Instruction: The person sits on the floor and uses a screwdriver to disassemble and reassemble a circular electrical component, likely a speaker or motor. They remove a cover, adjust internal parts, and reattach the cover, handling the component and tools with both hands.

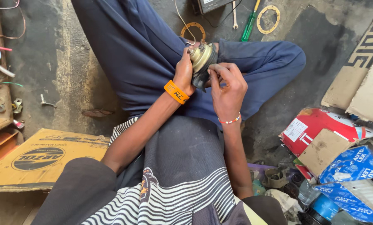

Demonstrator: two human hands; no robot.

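A round brass-coloured horn unit (202,58) is gripped by the left hand (184,75) over the lap, steadied so its black edge is pinched by the right hand (227,85).

Round part (202,57) at frame centre looked like dull brass-toned metal on a black matt body, gripped in the left hand (184,75) with the right hand (227,85) alongside. Wristband (176,92) was orange, smooth, rubbery. Trousers (132,50) were navy matt cloth. Floor (69,62) was rough, stained concrete. Flattened box (40,156), lower left, was matt brown cardboard. Ring gaskets (268,19), upper centre, looked like tan fibre or paper. Screwdriver (249,25) handle was glossy green plastic.
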